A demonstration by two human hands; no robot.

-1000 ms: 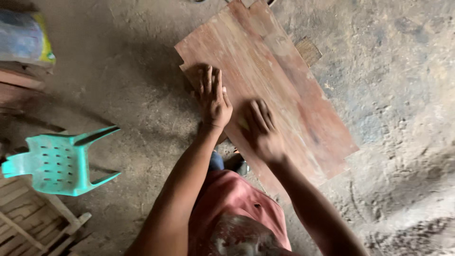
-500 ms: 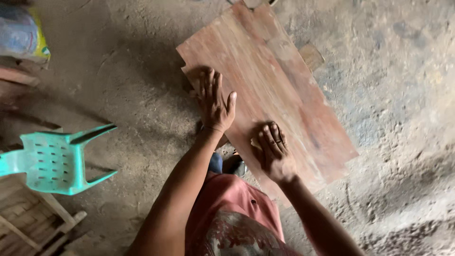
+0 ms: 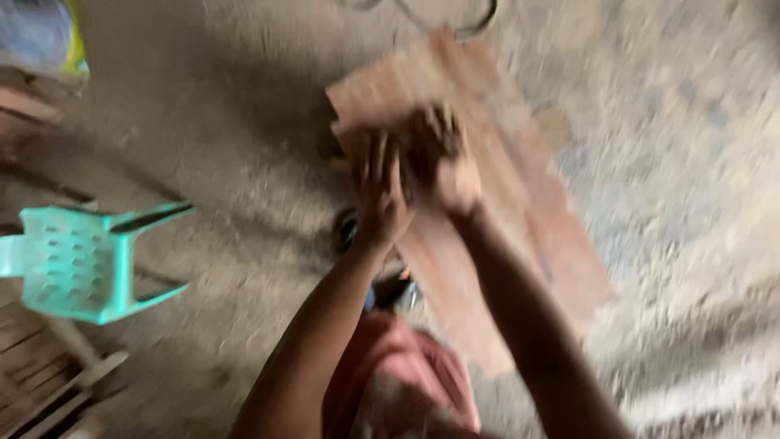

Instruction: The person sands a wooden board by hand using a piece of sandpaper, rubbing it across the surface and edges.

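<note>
Pressing hands, left [image 3: 380, 195], right [image 3: 443, 158], near board [image 3: 520, 228] far edge.

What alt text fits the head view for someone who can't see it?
Motion-blurred view down at a person's left hand and right hand together over a reddish-brown flat wooden board lying on a rough grey concrete floor. A turquoise plastic chair lies tipped over at left.

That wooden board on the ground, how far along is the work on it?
The reddish wooden board already lies flat on the dirt floor. In hand: the left hand and right hand are both over its near end, blurred. Nothing shows a finished result yet; no tool is visible.
</note>
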